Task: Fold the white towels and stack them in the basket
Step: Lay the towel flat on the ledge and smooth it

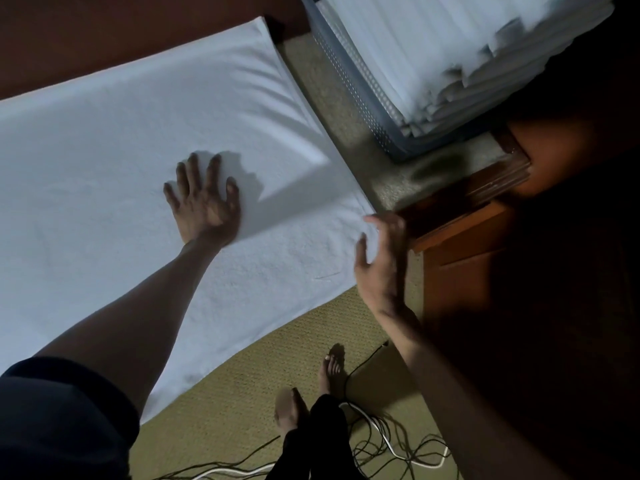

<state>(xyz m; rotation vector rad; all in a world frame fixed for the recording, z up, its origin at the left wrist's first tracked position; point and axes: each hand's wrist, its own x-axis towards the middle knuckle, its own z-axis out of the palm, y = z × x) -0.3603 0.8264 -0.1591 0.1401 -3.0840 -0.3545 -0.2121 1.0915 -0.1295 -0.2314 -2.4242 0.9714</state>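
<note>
A large white terry towel [138, 161] lies spread over a reddish-brown surface [104, 39] that it mostly hides, its left end cut off by the frame. The person's left hand [204, 202] presses flat on the towel, fingers straight and spread. The right hand [381, 261], motion-blurred, hangs at the towel's right corner with fingers loose and gripping nothing; whether it touches the cloth is unclear. At upper right, a grey perforated plastic basket [360, 81] holds a stack of folded white towels [450, 46], both cropped at the top edge. Dark wooden furniture [467, 237] at right fades into shadow. Below, bare feet [332, 372] stand on tan woven carpet [242, 393] among tangled black and white cables [381, 441].
</note>
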